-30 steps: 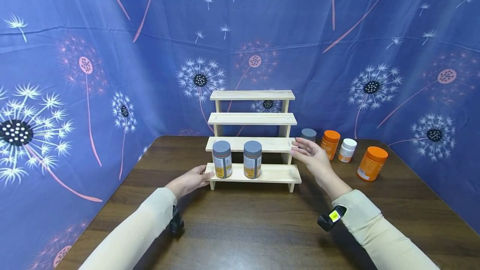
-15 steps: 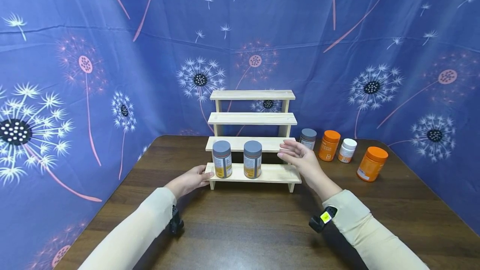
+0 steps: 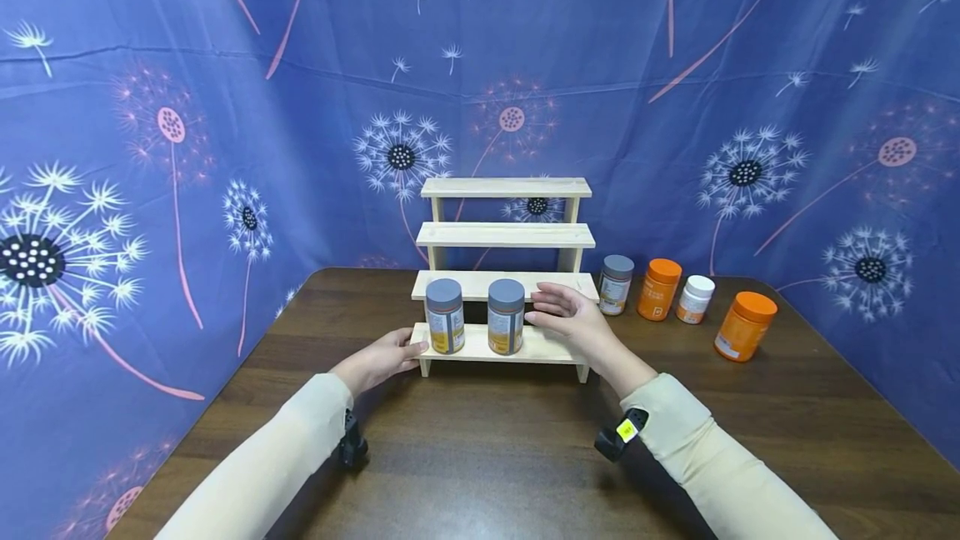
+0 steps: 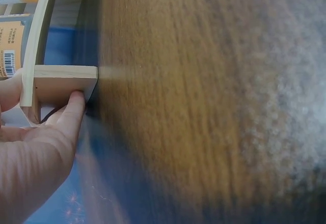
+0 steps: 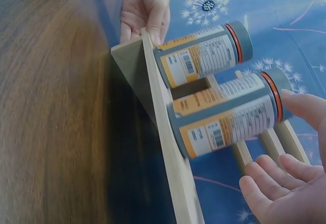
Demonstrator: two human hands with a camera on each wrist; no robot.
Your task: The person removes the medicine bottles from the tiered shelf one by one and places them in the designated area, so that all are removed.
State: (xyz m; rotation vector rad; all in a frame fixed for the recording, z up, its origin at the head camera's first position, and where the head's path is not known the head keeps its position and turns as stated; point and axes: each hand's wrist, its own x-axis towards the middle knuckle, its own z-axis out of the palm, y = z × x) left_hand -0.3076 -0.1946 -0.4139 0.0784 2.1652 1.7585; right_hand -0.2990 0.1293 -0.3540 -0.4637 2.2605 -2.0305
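In the head view a four-tier wooden display shelf (image 3: 506, 234) stands on the table. Two grey-lidded jars sit upright on its lowest step, a left jar (image 3: 446, 330) and a right jar (image 3: 506, 332). My left hand (image 3: 382, 362) grips the left end of that step, thumb on the board and a finger (image 4: 74, 113) against the end leg. Just right of the right jar is my right hand (image 3: 573, 325), fingers spread and nothing held. The right wrist view has its thumb (image 5: 304, 109) right at the right jar's lid, the other fingers behind the jar.
Right of the shelf stand another grey-lidded jar (image 3: 616, 285), an orange jar (image 3: 659, 290), a small white bottle (image 3: 695, 300) and a second orange jar (image 3: 745, 327). A blue dandelion-print cloth (image 3: 480, 40) hangs behind the brown wooden table (image 3: 480, 448).
My right hand has moved left from the shelf's right end to beside the right jar, uncovering the grey-lidded jar on the table. My left hand stays on the shelf.
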